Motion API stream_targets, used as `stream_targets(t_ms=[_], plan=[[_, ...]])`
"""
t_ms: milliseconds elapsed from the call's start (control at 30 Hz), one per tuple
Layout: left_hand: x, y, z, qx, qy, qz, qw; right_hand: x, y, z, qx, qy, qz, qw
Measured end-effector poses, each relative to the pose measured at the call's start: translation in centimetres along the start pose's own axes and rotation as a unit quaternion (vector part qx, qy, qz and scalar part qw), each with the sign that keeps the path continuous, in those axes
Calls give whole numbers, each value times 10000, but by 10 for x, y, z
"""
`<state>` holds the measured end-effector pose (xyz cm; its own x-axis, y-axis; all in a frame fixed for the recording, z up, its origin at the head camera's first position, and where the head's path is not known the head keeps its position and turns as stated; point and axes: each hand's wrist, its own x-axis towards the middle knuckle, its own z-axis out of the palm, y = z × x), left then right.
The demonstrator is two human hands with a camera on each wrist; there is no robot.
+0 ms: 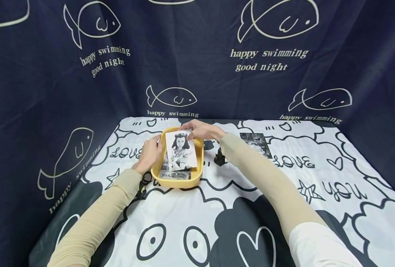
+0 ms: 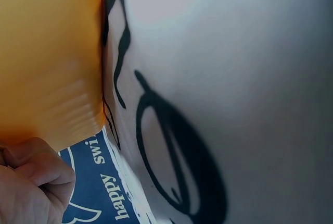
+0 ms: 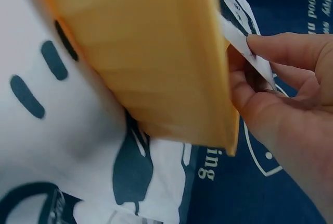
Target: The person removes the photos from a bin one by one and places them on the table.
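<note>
A black-and-white photo (image 1: 181, 151) showing a dark-haired person is held over the yellow plastic basket (image 1: 177, 183). My right hand (image 1: 202, 130) pinches its upper edge between thumb and fingers; the right wrist view shows the thumb on the photo (image 3: 242, 44) close to the basket wall (image 3: 166, 67). Beneath it, another dark photo (image 1: 175, 175) lies inside the basket, partly covered. My left hand (image 1: 149, 152) grips the basket's left rim. In the left wrist view, curled fingers (image 2: 41, 164) lie against the yellow wall (image 2: 47, 62).
Right of the basket, partly behind my right forearm, another black-and-white photo (image 1: 255, 144) lies on the patterned cloth (image 1: 184, 215). A small black object (image 1: 220, 158) shows beside the right sleeve. A dark blue fish-print curtain (image 1: 210, 81) hangs around the table's back and sides.
</note>
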<state>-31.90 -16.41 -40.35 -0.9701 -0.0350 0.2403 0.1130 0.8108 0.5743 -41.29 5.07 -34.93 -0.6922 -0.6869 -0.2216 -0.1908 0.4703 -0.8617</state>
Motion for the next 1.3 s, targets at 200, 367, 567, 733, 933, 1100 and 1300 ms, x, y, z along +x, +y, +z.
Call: stream_targets(t_ms=[200, 367, 567, 733, 933, 1100, 1300], plan=[[1, 0, 2, -12, 0, -27, 10000, -10, 0, -19, 670, 86, -200, 9975], [0, 1, 3, 3, 17, -2, 10000, -26, 2, -41, 1187, 139, -314, 9923], [-1, 1, 4, 14, 0, -74, 10000, -55, 10, -75, 1266, 382, -317, 9907], [-1, 3, 3, -53, -27, -78, 10000, -90, 30, -107, 1330, 648, -144, 9889], [0, 1, 2, -14, 1, 14, 10000, -137, 70, -144, 1489, 735, 154, 9860], [1, -1, 3, -60, -39, 78, 9999, -176, 105, -168, 1462, 869, 304, 9850], [1, -1, 1, -27, -18, 24, 10000, -216, 136, -190, 1110, 1299, 702, 9828]])
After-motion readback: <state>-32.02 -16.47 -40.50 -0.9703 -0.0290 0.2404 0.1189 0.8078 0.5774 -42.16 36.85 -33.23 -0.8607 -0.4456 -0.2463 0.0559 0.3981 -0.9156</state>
